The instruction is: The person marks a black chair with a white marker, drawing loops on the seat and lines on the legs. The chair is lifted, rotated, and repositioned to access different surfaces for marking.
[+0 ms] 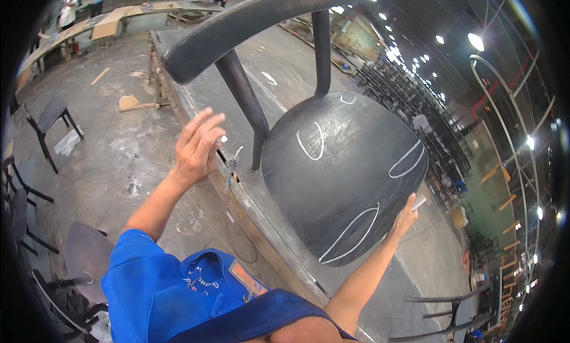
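A black wooden chair [350, 165] with a rounded seat and a curved backrest [237, 31] is on the grey workbench in front of me. Several white outlines, looped or curved, mark the seat. My left hand [199, 147] is raised to the left of the chair, apart from it, its fingers curled around a small white piece of chalk [223, 139]. Along the seat's right edge my right hand [406, 217] grips the rim. A short whitish stick [419, 201] pokes out beyond its fingers; I cannot tell exactly what it is.
The workbench [249, 191] has a wooden edge, with a grey cord [231, 171] hanging there. Dark chairs [50, 126] stand on the floor at left, and another chair [451, 310] is at lower right. Rows of black chairs [409, 105] fill the far right. People work at distant tables [107, 25].
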Action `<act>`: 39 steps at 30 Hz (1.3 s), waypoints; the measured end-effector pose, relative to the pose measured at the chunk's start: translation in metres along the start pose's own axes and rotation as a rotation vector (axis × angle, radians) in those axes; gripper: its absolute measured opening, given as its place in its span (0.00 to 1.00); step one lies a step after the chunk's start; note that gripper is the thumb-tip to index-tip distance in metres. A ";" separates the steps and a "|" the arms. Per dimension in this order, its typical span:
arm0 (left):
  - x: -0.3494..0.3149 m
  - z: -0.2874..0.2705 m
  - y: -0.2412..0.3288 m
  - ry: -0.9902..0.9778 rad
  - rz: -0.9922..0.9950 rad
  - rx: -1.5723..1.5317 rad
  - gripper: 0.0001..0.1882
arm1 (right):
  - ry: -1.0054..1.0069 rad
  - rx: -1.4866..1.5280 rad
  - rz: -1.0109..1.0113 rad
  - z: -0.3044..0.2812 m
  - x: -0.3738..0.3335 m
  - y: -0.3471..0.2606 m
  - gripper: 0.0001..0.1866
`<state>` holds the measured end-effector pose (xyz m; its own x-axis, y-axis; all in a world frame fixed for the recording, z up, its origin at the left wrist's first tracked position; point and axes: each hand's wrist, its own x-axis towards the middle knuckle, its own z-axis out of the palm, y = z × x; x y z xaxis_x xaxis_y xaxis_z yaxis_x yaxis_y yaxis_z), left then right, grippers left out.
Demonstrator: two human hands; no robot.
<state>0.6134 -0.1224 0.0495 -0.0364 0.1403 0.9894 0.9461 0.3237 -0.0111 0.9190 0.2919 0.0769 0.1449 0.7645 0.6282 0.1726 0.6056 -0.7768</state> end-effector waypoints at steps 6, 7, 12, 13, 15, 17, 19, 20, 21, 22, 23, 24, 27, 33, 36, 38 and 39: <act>0.071 -0.009 -0.014 -0.057 -0.042 0.476 0.05 | -0.074 0.013 0.105 -0.006 -0.006 -0.010 0.26; 0.083 0.000 -0.021 -0.051 -0.048 0.500 0.06 | -0.094 0.092 0.066 -0.005 -0.010 -0.013 0.27; 0.123 0.054 -0.035 -0.048 -0.003 0.629 0.06 | -0.104 0.107 0.106 -0.008 -0.021 -0.026 0.30; 0.133 0.067 -0.038 -0.045 0.010 0.654 0.06 | -0.103 0.123 0.110 -0.009 -0.022 -0.029 0.30; 0.158 0.095 -0.046 -0.014 0.047 0.654 0.07 | -0.121 0.111 0.135 -0.012 -0.023 -0.034 0.30; 0.182 0.121 -0.051 0.023 0.078 0.612 0.08 | -0.157 0.076 0.170 -0.013 -0.023 -0.039 0.30; 0.204 0.143 -0.057 0.026 0.130 0.556 0.09 | -0.165 0.020 0.184 -0.013 -0.023 -0.040 0.30; 0.215 0.155 -0.056 0.035 0.156 0.530 0.10 | -0.177 0.027 0.179 -0.012 -0.023 -0.039 0.30; 0.225 0.166 -0.055 0.031 0.162 0.500 0.10 | -0.145 0.006 0.168 -0.010 -0.023 -0.038 0.30; 0.235 0.177 -0.054 0.044 0.176 0.475 0.10 | -0.128 0.015 0.147 -0.008 -0.023 -0.036 0.30; 0.244 0.185 -0.052 0.058 0.187 0.456 0.11 | -0.121 0.063 0.098 -0.005 -0.022 -0.033 0.31; 0.250 0.193 -0.049 0.031 0.171 0.488 0.11 | -0.112 0.053 0.108 -0.002 -0.020 -0.029 0.31; 0.251 0.202 -0.038 0.040 0.165 0.436 0.13 | -0.129 0.099 0.118 0.004 -0.013 -0.020 0.31; 0.128 0.172 0.016 0.127 -0.099 -0.125 0.15 | -0.158 0.074 0.119 0.012 0.000 -0.011 0.34; 0.038 0.150 0.027 0.444 -0.290 -0.228 0.13 | -0.142 0.085 0.110 0.018 0.001 -0.010 0.34; 0.000 0.159 0.015 0.620 -0.688 -0.381 0.15 | -0.105 0.086 0.103 0.023 0.001 -0.009 0.33; -0.012 0.167 0.004 0.621 -0.858 -0.531 0.15 | -0.085 0.107 0.079 0.024 0.001 -0.008 0.33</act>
<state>0.5635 0.0334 0.0135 -0.7003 -0.4590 0.5467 0.7091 -0.3590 0.6069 0.8946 0.2931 0.0832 0.0698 0.8238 0.5626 0.0580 0.5596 -0.8267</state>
